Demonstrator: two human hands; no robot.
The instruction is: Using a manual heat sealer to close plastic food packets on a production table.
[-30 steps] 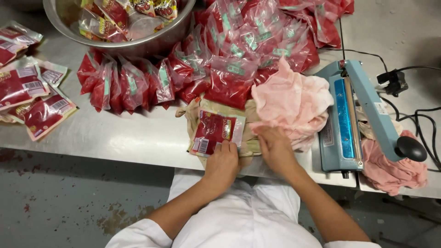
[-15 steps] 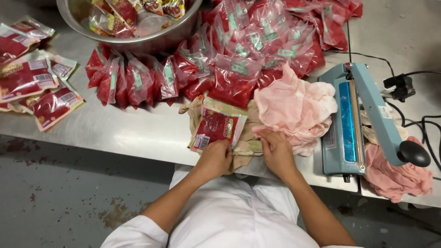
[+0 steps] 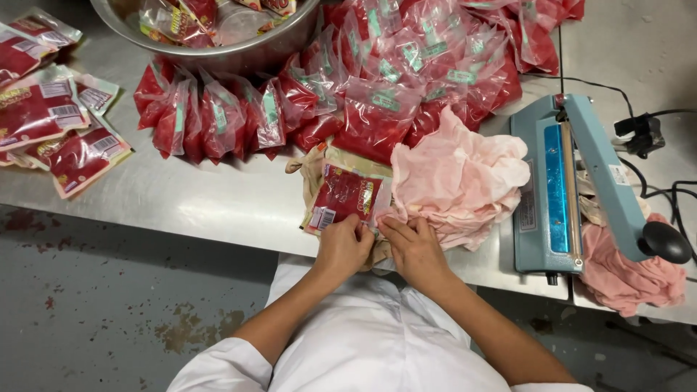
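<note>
Steel table [image 3: 218, 210], loaded.
On it: red pouches [image 3: 377, 94], metal bowl [image 3: 218, 36], pink cloth [image 3: 457, 178], blue heat sealer [image 3: 559, 181], flat labelled packets [image 3: 58, 131] at left.

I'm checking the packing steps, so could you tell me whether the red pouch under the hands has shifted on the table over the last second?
No. The red pouch lies just left of the pink cloth, as before; only the camera moved.

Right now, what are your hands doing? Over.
Left hand and right hand both pinching the near end of the red packet. Packet flat on the table. Pink cloth right beside it, touching.
</note>
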